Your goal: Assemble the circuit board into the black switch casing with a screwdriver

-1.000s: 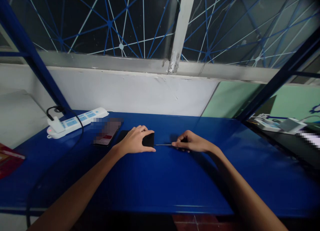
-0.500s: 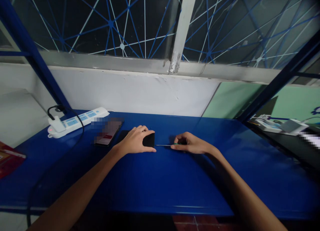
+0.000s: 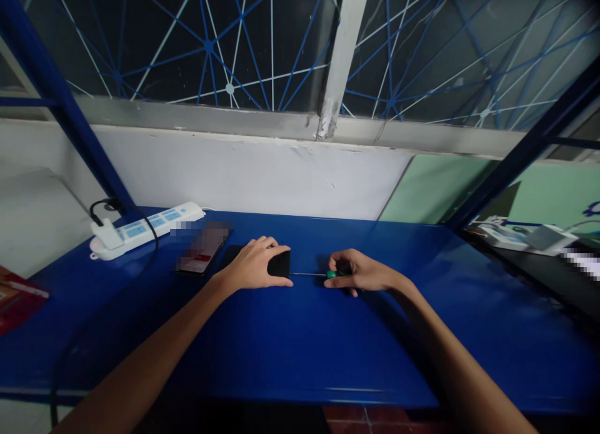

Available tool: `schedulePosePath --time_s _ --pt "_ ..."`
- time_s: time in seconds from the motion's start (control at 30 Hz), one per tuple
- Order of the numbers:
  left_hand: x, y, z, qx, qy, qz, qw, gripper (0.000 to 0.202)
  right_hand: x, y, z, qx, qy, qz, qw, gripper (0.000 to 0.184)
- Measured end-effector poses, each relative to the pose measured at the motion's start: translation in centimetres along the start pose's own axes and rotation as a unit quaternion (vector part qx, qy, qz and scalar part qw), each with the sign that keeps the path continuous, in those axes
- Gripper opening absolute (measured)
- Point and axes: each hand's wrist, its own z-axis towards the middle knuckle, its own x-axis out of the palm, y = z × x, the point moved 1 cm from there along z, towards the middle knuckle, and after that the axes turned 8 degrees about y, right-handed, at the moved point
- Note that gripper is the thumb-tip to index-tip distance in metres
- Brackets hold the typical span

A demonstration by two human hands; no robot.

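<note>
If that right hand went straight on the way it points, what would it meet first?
Likely the black object held by the left hand: the green-handled tool in the right hand aims its thin shaft at it and seems to reach it, though contact is unclear.

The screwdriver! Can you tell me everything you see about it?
The screwdriver has a thin, straight, metal-looking shaft and a green handle, partly hidden by the right hand around it. It points sideways, roughly level, over the blue table, with the shaft's far end at the black box; I can't make out the tip.
</note>
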Motion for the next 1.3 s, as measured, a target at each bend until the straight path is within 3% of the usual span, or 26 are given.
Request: schedulePosePath --time_s 0.1,0.27,0.4,0.67,0.9,1.17,1.3 --pt "-0.01 0.01 -0.02 0.001 -0.001 0.0 1.0 0.078 0.12 -0.06 0.05 0.008 0.0 -0.01 1.0 0.042" --pt "0.01 0.05 -0.06 -0.001 -0.001 -0.001 1.0 0.078 -0.05 0.06 0.1 -0.048 -0.032 -0.063 0.996 0.035" --pt "0.09 0.15 -0.05 0.002 -0.005 -0.003 1.0 0.078 -0.21 0.08 0.09 -0.019 -0.013 -0.099 0.995 0.045" --pt "0.16 0.23 -0.04 0.005 -0.004 0.001 1.0 0.078 0.19 -0.52 0.3 0.009 0.002 -0.022 1.0 0.037" --pt "-0.08 -0.11 -0.06 -0.003 0.002 0.003 1.0 0.078 0.07 -0.27 0.4 -0.056 -0.034 -0.081 0.995 0.035" --pt "0.14 0.25 -0.04 -0.002 0.003 -0.001 1.0 0.079 -0.29 -0.54 0.08 -0.005 0.005 -0.06 0.998 0.045" --pt "0.23 0.34 -0.02 0.005 -0.001 -0.004 1.0 0.079 -0.18 -0.4 0.1 -0.016 -0.001 -0.055 0.998 0.036"
